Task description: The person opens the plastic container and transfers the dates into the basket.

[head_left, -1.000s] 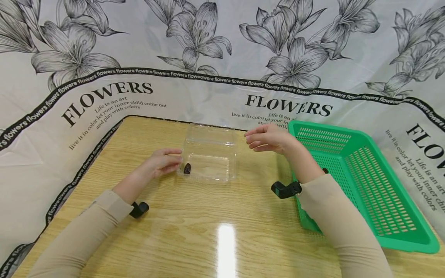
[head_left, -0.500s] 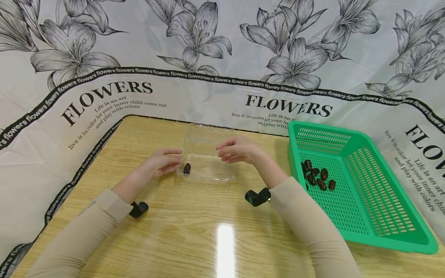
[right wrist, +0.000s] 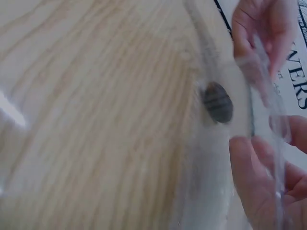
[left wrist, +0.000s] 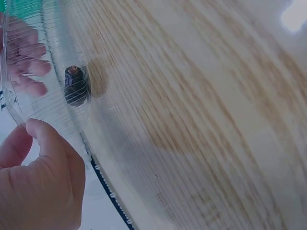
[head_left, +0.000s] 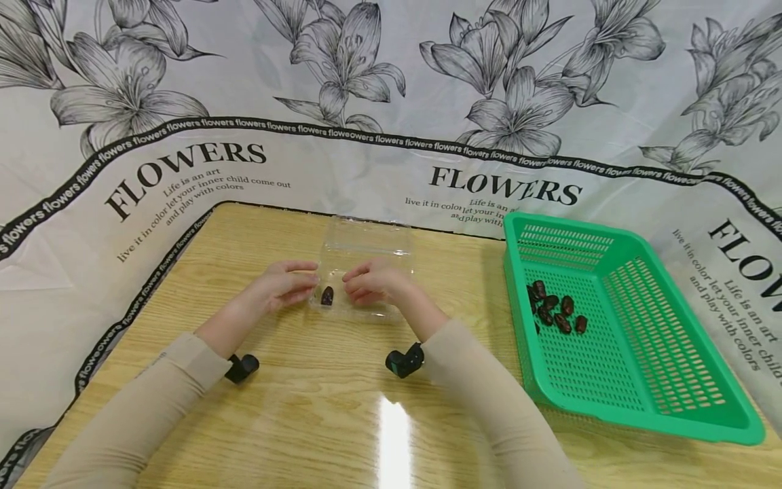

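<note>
A clear plastic clamshell box (head_left: 332,252) lies on the table with its lid raised at the back. One dark, wrinkled date (head_left: 327,296) sits in its front left corner. My left hand (head_left: 287,285) pinches the box's left rim between thumb and finger, best seen in the left wrist view. My right hand (head_left: 374,282) is over the box's tray, its bent fingers a little to the right of the date and pointing at it. No date shows among the right fingers in either wrist view, where clear plastic overlaps them.
A green plastic basket (head_left: 641,414) stands on the right of the wooden table (head_left: 305,421), with several dates (head_left: 567,305) gathered on its left side. Behind the table hangs a flower-printed cloth (head_left: 342,163).
My right hand has moved left from beside the basket to over the box, and the dates in the basket have come into sight. My left hand has stayed at the rim.
</note>
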A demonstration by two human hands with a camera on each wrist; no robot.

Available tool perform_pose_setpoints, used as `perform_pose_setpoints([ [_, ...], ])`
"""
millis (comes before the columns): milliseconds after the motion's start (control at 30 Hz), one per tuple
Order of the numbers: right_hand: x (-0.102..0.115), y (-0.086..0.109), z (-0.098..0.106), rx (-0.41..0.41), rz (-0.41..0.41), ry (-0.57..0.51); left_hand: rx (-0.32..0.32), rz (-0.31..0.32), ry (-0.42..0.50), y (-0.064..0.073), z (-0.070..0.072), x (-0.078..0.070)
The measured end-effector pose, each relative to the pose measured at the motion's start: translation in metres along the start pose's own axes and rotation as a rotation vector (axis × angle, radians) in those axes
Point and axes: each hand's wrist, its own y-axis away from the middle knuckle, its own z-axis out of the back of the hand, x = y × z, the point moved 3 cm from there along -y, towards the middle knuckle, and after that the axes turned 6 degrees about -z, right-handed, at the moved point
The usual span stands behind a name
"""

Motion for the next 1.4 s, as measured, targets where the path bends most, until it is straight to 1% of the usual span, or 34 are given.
perform_pose_setpoints([
  [167,-0.001,-0.006,-0.018,-0.051,0.030,-0.004,0.015,-0.004,-0.003,0.000,-0.001,-0.001],
  [333,-0.002,-0.011,-0.028,-0.107,0.036,0.013,0.026,-0.006,-0.013,0.000,-0.001,0.000],
  [433,-0.002,-0.013,-0.033,-0.158,0.053,0.061,0.030,-0.008,-0.022,0.000,-0.001,0.000],
  [567,0.000,-0.013,-0.037,-0.230,0.088,0.153,0.030,-0.011,-0.030,-0.001,-0.001,0.000],
  [700,0.002,-0.013,-0.040,-0.269,0.106,0.225,0.029,-0.011,-0.027,-0.001,-0.001,0.001],
  [800,0.003,-0.013,-0.041,-0.272,0.104,0.238,0.029,-0.009,-0.029,-0.002,-0.001,0.001],
  [967,0.002,-0.014,-0.041,-0.260,0.085,0.216,0.037,-0.008,-0.032,0.000,-0.001,0.000],
  [1200,0.001,-0.013,-0.039,-0.212,0.009,0.082,0.058,-0.012,-0.027,0.003,-0.001,-0.001],
  [1400,0.000,-0.014,-0.037,-0.179,-0.006,0.007,0.058,-0.014,-0.031,0.003,0.000,-0.001],
])
